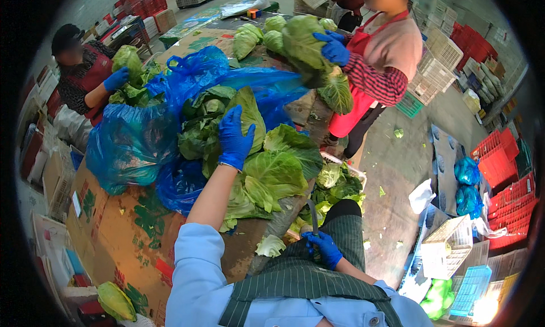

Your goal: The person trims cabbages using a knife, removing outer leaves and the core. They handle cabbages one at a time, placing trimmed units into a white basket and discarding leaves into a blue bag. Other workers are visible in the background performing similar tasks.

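Note:
My left hand [236,137], in a blue glove, reaches over the cabbages with its fingers apart. Just beyond it rises a large cabbage leaf [248,114], and dark green cabbages [200,133] lie to its left on blue plastic bags. Whether its palm touches a leaf cannot be told. Loose cabbage leaves [276,173] are piled right of my left wrist. Near my lap, my gloved right hand [325,250] is closed on the handle of a knife with a curved blade [314,216], which points up beside the table edge.
A full blue plastic bag [132,143] stands on the cardboard-covered table [106,237]. A crate [357,175] of leaves is below the table's right edge. Co-workers stand at left [85,71] and right [379,62], each handling cabbage. Plastic crates [447,246] stand on the floor at right.

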A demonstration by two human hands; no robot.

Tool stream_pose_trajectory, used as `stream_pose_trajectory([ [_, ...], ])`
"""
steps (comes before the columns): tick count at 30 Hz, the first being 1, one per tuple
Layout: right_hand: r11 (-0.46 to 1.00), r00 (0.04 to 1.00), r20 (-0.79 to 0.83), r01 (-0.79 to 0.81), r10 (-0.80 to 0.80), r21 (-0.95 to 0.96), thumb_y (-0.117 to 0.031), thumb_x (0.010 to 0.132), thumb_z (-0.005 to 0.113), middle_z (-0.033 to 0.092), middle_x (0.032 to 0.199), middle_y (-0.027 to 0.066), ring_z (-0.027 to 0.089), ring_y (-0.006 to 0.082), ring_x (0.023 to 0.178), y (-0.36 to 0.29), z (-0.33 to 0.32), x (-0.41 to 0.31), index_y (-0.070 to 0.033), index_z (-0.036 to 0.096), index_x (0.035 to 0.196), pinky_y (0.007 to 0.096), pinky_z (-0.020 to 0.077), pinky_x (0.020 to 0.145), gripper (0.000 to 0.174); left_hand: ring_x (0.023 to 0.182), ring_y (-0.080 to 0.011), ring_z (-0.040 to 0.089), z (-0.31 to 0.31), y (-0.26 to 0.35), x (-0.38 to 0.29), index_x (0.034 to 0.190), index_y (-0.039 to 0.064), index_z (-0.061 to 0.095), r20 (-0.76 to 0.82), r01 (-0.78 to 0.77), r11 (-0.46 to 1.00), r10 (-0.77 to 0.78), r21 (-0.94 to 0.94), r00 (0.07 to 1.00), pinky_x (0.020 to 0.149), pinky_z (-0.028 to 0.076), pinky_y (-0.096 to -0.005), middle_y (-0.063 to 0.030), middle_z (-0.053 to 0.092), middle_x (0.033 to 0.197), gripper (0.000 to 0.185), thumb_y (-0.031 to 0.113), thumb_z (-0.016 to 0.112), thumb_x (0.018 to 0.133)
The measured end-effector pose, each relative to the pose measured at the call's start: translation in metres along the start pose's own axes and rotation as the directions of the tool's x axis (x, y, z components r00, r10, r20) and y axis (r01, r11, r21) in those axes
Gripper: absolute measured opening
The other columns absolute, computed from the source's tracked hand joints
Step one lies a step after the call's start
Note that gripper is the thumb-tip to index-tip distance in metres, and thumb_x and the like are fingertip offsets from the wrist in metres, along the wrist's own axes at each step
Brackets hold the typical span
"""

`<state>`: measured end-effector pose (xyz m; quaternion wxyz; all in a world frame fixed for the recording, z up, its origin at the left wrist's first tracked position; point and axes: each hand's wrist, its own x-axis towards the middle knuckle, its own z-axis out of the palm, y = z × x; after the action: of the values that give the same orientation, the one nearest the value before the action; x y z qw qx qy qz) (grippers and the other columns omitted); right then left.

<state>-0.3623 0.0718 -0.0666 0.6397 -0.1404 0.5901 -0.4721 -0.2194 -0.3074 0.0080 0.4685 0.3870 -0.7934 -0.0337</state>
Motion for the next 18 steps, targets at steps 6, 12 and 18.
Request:
stream_pose_trajectory([
  [6,1.000,1.000,0.010,0.020,-0.020,0.007,-0.022,0.091,0.059,0.057,0.076,0.0038,0.054,0.0127,0.065,-0.005,0.008,0.008,-0.003,0.065,0.106,0.0263,0.0451,0.058,0.025,0.130,-0.0387,0.038,-0.003,0.004,-0.018,0.148,0.007,0.016,0.643,0.049,0.996,-0.085,0.074,0.761,0.104,0.035,-0.0448,-0.0242,0.031,0.145,0.085,0.043,0.060,0.085],
  [12,0.998,0.999,-0.022,-0.025,0.024,-0.064,-0.023,0.090,0.061,0.058,0.074,0.0037,0.054,0.0131,0.062,-0.014,0.007,0.008,-0.003,0.065,0.104,0.0263,0.0447,0.057,0.025,0.100,-0.0319,0.062,-0.060,0.001,-0.027,0.115,0.004,0.063,0.089,-0.070,0.982,0.087,-0.175,0.992,0.086,0.049,-0.0394,-0.0162,0.065,0.109,0.034,0.017,0.067,0.084],
  [18,0.998,0.998,-0.008,-0.061,0.061,-0.011,-0.022,0.090,0.060,0.058,0.074,0.0043,0.053,0.0135,0.062,-0.010,0.014,0.018,-0.003,0.064,0.103,0.0272,0.0439,0.057,0.023,0.105,-0.0316,0.058,-0.112,-0.061,0.006,0.119,0.004,0.059,0.062,0.196,0.980,-0.199,0.042,0.978,0.090,0.046,-0.0404,-0.0169,0.060,0.113,0.045,0.022,0.072,0.079],
])
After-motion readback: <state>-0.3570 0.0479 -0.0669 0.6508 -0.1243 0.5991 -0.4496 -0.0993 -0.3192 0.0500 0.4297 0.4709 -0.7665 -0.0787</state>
